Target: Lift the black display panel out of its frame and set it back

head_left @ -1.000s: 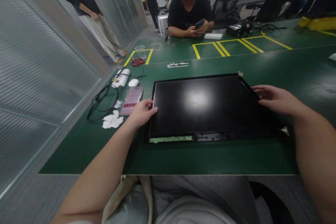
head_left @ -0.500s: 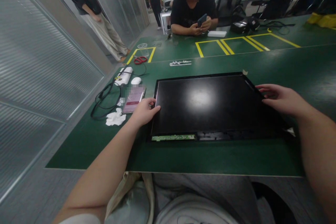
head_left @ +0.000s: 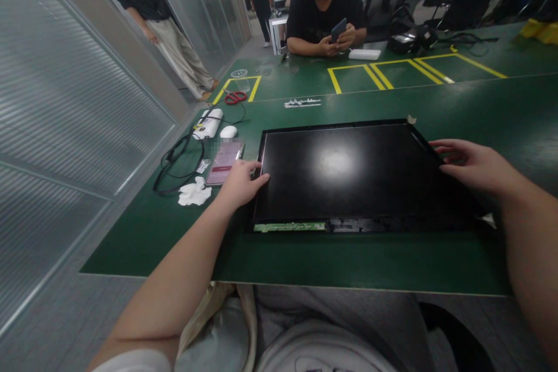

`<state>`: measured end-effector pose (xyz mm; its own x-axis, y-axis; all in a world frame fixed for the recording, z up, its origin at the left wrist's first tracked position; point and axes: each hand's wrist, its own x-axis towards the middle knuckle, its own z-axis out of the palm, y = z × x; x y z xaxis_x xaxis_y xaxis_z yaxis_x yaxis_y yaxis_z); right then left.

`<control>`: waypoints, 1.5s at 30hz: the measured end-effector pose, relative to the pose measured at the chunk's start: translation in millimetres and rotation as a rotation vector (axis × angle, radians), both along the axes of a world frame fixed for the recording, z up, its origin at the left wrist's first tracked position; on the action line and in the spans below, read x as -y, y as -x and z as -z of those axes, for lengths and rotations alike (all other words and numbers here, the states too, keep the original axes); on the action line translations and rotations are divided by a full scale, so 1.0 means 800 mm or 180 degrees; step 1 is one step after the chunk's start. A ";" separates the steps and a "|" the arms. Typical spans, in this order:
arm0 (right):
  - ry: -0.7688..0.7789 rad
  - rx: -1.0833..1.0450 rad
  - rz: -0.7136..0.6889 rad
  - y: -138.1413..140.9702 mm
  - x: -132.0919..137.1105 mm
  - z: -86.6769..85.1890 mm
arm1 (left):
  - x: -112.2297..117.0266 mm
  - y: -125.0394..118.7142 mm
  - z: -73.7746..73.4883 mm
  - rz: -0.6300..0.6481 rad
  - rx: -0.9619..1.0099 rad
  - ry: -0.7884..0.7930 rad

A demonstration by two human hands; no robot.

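A dark flat display panel in a black frame lies face up on the green table. Along its near left edge runs a narrow green circuit board. My left hand grips the panel's left edge, thumb on top and fingers curled at the side. On the opposite edge, my right hand holds the frame between thumb and bent fingers. Parts of the fingers on both sides are hidden. Small pale tabs stick out at the far right corner and the near right corner.
Left of the panel are a phone, crumpled tissue, a black cable, a white mouse-like object and red-handled scissors. White strips lie beyond the panel. Across the table a person holds a phone.
The view has shifted slightly. Both hands keep their places on the panel, which stays put. At the left, a standing person's hand has moved a little.
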<state>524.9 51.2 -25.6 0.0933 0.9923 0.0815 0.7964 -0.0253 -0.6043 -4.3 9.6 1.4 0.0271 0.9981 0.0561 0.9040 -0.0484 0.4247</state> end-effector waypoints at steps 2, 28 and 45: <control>-0.0003 0.0038 0.0022 0.003 0.001 -0.003 | 0.000 0.002 0.003 -0.0040 0.0020 -0.0027; 0.0013 0.0306 -0.0008 0.002 -0.001 -0.005 | 0.000 -0.003 0.010 -0.0106 0.0097 -0.0101; -0.0022 0.0255 -0.0047 -0.008 -0.005 0.005 | 0.001 -0.004 0.010 0.0019 0.0019 -0.0213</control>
<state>531.0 55.4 -29.8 0.0717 0.9929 0.0949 0.8424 -0.0094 -0.5388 -1.1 8.6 -6.5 0.0325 0.9919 0.1230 0.9010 -0.0823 0.4259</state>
